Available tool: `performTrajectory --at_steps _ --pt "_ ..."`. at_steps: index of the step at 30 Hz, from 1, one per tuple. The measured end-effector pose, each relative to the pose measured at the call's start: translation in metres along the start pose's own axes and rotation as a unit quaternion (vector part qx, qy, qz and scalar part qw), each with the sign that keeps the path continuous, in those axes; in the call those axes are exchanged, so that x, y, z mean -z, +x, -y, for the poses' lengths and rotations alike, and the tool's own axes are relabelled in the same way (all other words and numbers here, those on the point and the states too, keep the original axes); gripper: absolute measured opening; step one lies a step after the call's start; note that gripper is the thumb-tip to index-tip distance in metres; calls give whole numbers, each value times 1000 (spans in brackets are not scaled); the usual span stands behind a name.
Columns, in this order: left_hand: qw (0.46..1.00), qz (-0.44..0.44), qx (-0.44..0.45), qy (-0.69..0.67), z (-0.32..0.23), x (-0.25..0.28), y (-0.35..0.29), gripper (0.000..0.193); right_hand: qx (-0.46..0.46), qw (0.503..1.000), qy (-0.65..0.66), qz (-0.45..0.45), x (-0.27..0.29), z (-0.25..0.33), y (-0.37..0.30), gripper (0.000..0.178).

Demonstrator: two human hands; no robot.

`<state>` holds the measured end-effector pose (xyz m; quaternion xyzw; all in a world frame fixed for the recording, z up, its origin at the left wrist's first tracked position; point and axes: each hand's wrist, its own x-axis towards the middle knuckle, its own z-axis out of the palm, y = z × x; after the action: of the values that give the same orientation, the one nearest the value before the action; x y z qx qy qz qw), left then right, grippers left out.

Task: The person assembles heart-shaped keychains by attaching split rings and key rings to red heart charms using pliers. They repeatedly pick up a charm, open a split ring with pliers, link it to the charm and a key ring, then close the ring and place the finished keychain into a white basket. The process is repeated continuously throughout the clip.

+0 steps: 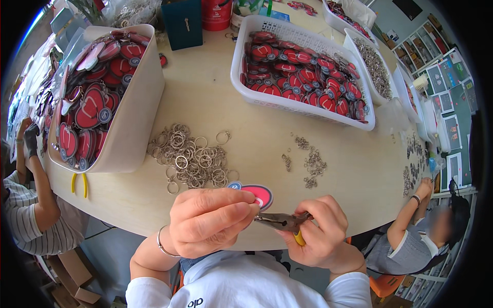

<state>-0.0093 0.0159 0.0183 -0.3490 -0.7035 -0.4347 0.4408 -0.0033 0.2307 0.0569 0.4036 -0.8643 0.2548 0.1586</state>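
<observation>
My left hand (213, 220) is closed on a flat red keychain charm (259, 195) with a grey rim and a small round blue tag (234, 185). My right hand (322, 228) grips yellow-handled pliers (280, 220). The pliers' jaws point left and meet the charm's lower edge beside my left fingertips. Whatever sits between the jaw tips is too small to make out. Just beyond my left hand lies a pile of metal split rings (192, 159) with short chains. Farther right are small heaps of tiny metal links (314, 163).
A white bin (149, 102) heaped with finished-looking red keychains stands left. A white basket (308, 110) of red charms sits at the far right. Yellow-handled pliers (79, 185) hang at the left table edge. Co-workers sit at left (43, 205) and right (411, 236).
</observation>
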Motion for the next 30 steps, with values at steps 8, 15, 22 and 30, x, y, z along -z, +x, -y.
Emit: performTrajectory --at_steps 8,15,22,30 --pt "999 27 29 -10 -2 5 4 29 13 999 -26 32 11 3 3 23" --pt "999 34 8 -10 0 4 5 24 28 997 -52 41 13 0 2 25" --pt "999 36 4 4 2 8 10 19 -6 998 33 53 15 -2 8 26" --pt "986 107 55 113 0 30 26 20 -31 992 117 31 9 -16 10 26"
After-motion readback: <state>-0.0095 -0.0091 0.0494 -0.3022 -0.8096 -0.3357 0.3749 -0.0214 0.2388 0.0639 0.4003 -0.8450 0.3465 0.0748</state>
